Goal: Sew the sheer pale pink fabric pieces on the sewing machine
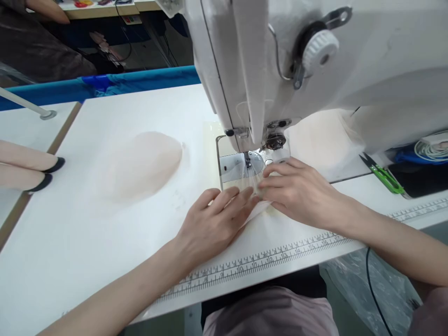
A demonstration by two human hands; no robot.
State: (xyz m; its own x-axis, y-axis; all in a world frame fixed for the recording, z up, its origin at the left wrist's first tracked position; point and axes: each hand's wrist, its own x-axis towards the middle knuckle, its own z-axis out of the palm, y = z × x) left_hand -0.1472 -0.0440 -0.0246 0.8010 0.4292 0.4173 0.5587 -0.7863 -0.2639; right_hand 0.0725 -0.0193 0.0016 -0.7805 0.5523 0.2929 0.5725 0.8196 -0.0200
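Under the needle of a white sewing machine (241, 60) lies a thin, sheer whitish fabric (257, 211), its edge bunched near the presser foot (248, 160). My left hand (219, 219) is closed on the fabric just in front of the metal needle plate (229, 169), fingers bent. From the other side, my right hand (297, 191) pinches the same fabric close to the foot, its fingertips near those of the left. The fingers hide part of the cloth. A pale sheer piece (150, 163) lies flat on the table to the left.
Green-handled thread snips (385, 178) lie beside a dark flat object (420, 176) at the right. A printed ruler (269, 259) runs along the front edge of the white table (115, 247). Two pale padded rods (24, 168) jut in from the left. Another person's arm (47, 10) shows behind.
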